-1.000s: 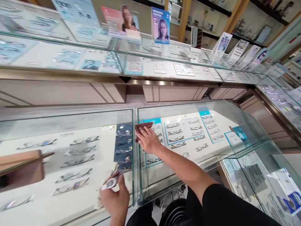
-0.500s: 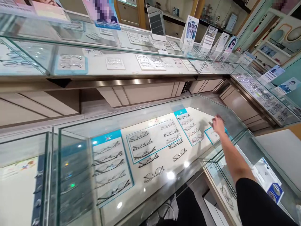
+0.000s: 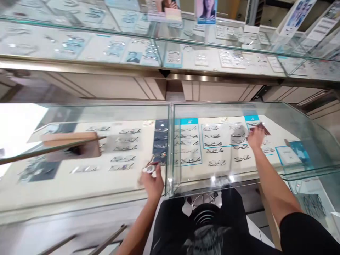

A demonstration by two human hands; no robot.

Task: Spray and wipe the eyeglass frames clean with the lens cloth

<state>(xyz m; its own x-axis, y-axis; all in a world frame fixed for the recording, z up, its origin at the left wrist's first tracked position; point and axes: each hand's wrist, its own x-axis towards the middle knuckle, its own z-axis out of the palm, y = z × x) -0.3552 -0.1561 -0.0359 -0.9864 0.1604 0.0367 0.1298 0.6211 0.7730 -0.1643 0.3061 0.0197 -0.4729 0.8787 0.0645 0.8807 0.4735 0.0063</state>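
Note:
My left hand (image 3: 152, 182) is closed on a small white, rounded item (image 3: 149, 169) with a dark red edge; blur hides its kind. It is over the left glass display case (image 3: 127, 187), close to the seam between two cases. Over the right glass case (image 3: 186, 180), the fingers of my right hand (image 3: 255, 138) pinch a flat reddish-brown piece (image 3: 264, 128), perhaps a cloth. Beneath the right glass lie rows of eyeglasses (image 3: 216, 163) on white and blue-edged boards. More eyeglasses (image 3: 123, 158) lie in the left case.
A pinkish-brown box-like thing (image 3: 71, 139) shows on the left case, partly blurred. Across the aisle runs another glass counter (image 3: 106, 67) with eyewear and upright picture cards (image 3: 206, 12). A round stool (image 3: 204, 212) stands between my legs.
My view has swung left, bringing my left hand and the left case into sight. My right hand has moved left across the glass, from near the small blue-edged card to the rows of glasses.

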